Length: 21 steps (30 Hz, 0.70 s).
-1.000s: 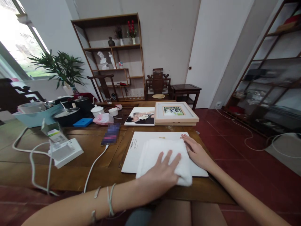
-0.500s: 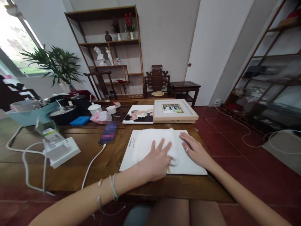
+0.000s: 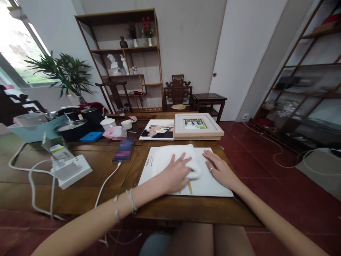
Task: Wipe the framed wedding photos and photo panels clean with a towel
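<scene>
My left hand lies on a folded white towel, its fingers spread and pressing down. Beneath the towel is a flat white panel with small dark print near its left side. Tan strips show at the panel's near edge, partly covered by my hand and the towel. At the panel's right side, my right hand rests flat with fingers stretched out and a ring on one of them. Bracelets circle my left wrist.
Behind the panel lie a photo print and a light wooden picture frame. To the left are a phone on a white cable, an open white box, a blue box and pots. The wooden table ends close to my lap.
My left hand has slid slightly away from me and to the left, with the towel bunching along its right side. More of the tan strips shows. My right hand stays in place.
</scene>
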Available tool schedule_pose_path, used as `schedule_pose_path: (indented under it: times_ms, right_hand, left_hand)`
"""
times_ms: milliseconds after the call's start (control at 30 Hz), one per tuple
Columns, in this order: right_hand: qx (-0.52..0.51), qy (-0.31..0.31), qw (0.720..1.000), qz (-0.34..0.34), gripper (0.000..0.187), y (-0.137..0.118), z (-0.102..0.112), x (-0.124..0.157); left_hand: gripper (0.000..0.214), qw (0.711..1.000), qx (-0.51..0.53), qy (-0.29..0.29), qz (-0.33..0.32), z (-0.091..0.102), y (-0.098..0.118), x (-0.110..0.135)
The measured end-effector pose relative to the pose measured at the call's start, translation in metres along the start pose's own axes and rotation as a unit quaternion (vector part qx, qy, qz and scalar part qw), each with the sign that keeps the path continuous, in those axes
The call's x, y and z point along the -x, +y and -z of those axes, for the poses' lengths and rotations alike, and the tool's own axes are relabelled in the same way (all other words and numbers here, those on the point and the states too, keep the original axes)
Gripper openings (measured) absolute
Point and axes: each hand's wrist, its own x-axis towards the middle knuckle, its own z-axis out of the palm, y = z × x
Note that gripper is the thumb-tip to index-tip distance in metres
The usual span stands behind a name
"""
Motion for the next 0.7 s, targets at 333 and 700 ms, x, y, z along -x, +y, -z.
schedule_pose_path:
  times_ms: [333, 700]
  right_hand:
    - [-0.004, 0.002, 1.000, 0.009, 0.037, 0.001, 0.000, 0.000]
    - [-0.007, -0.007, 1.000, -0.007, 0.038, -0.002, 0.001, 0.000]
  left_hand:
    - [0.026, 0.999, -0.015, 0.022, 0.043, 0.001, -0.060, -0.011]
    - [0.028, 0.998, -0.032, -0.051, 0.012, 0.014, -0.028, 0.054]
